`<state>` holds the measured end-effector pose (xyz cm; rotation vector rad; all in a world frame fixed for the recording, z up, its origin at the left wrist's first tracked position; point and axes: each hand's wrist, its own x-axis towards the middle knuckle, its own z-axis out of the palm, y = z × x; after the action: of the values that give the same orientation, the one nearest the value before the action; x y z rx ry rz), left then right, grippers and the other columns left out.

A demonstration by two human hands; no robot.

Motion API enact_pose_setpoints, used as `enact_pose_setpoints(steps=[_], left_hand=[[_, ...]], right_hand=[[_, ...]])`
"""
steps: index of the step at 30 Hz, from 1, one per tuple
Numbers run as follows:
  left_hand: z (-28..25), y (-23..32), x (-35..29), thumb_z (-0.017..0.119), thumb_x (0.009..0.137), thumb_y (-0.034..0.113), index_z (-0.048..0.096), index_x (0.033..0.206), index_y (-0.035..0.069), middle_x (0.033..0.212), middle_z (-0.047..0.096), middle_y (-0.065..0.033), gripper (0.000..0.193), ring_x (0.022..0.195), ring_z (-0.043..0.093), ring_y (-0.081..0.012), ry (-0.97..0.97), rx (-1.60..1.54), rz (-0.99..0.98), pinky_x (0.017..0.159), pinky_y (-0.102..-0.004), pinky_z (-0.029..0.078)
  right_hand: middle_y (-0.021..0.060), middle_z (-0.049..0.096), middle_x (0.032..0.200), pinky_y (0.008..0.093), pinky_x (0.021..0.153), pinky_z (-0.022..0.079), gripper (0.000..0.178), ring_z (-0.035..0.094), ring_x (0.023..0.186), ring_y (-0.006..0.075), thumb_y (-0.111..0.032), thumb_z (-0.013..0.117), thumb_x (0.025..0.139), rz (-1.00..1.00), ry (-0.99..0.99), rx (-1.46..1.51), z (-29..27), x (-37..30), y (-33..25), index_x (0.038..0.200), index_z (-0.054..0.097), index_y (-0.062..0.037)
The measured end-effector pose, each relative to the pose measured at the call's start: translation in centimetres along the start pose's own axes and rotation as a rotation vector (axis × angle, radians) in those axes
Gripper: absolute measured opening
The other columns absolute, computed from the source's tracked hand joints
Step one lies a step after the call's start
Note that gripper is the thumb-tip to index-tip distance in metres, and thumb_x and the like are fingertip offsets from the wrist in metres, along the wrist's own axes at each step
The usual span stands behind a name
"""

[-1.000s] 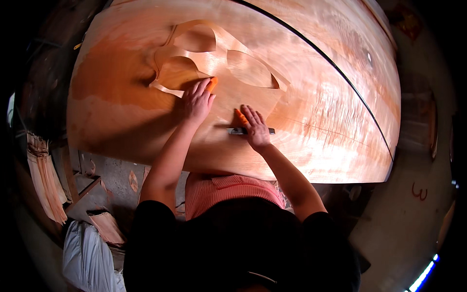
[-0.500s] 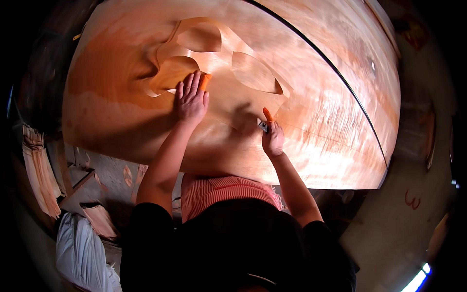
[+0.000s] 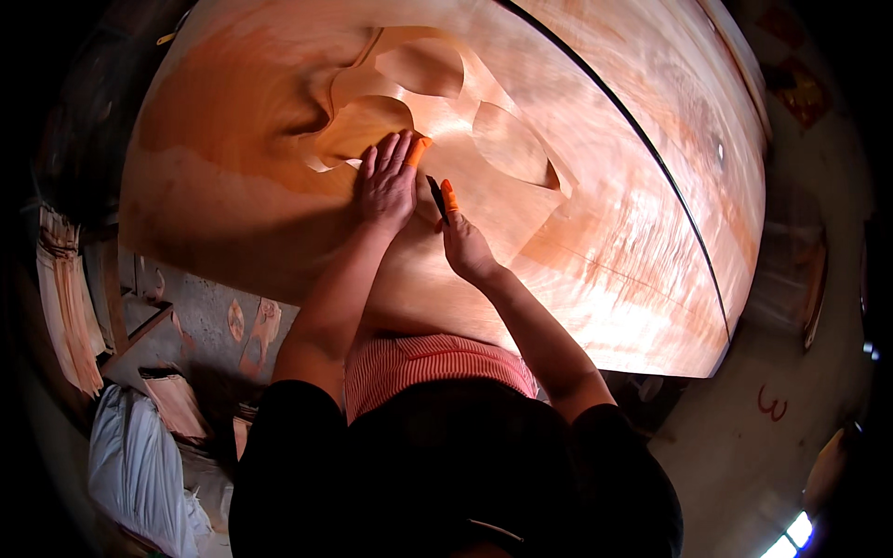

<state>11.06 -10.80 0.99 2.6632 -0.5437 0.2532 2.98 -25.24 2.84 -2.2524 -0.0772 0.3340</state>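
A broad sheet of thin wood veneer [image 3: 214, 209] lies in front of me. On it rests a curled, irregular veneer piece [image 3: 445, 119] with large rounded cut-outs. My left hand [image 3: 389, 192] is pressed flat near this piece's lower left edge, fingers stretched and its thumb in an orange cover. Just right of it, my right hand [image 3: 468, 249] is closed around a thin dark knife-like tool [image 3: 435, 197], its tip pointing up and away from me. One digit of the right hand also wears an orange cover. The tool's handle is mostly hidden in the grip.
A dark curved line [image 3: 642, 153] crosses the sheets on the right. At lower left stand a bundle of veneer strips [image 3: 67, 298] and a whitish sack [image 3: 139, 470]. Veneer scraps [image 3: 263, 333] lie on the floor there. A red mark [image 3: 771, 403] is on the floor at right.
My right hand has moved left and slightly away from me, bringing the tool close to the left hand. The left hand still lies flat; the whole view has shifted slightly.
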Motion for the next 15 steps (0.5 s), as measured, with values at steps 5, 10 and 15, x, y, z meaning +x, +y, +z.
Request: enact_pose_setpoints(steps=[5, 10, 15], left_hand=[[0.6, -0.3, -0.1, 0.041, 0.081, 0.015, 0.039, 0.126, 0.013, 0.133, 0.035, -0.0037, 0.045, 0.124, 0.029, -0.0182, 0.015, -0.046, -0.029, 0.102, -0.0406, 0.017], [0.5, 0.0, -0.1, 0.046, 0.077, 0.014, 0.04, 0.125, 0.015, 0.133, 0.035, -0.0041, 0.049, 0.124, 0.029, -0.019, 0.01, -0.019, -0.013, 0.102, -0.0408, 0.016], [0.7, 0.0, 0.1, 0.051, 0.075, 0.015, 0.044, 0.122, 0.016, 0.131, 0.037, -0.0056, 0.047, 0.123, 0.031, -0.0208, 0.011, 0.018, 0.005, 0.101, -0.0419, 0.019]], right_hand=[[0.0234, 0.053, 0.102, 0.04, 0.071, 0.045, 0.061, 0.056, 0.082, 0.0357, -0.005, 0.028, 0.083, 0.08, -0.059, -0.206, 1.1, 1.1, -0.3, 0.137, 0.001, -0.0131], [0.0221, 0.055, 0.097, 0.0419, 0.069, 0.045, 0.068, 0.056, 0.08, 0.0364, -0.001, 0.032, 0.078, 0.185, -0.169, -0.408, 1.8, 1.5, -0.9, 0.137, 0.0, -0.0144], [0.0251, 0.054, 0.102, 0.041, 0.073, 0.043, 0.051, 0.054, 0.087, 0.0384, -0.023, 0.028, 0.089, 0.269, -0.215, -0.332, 2.3, 0.8, 0.2, 0.136, 0.011, -0.0135]])
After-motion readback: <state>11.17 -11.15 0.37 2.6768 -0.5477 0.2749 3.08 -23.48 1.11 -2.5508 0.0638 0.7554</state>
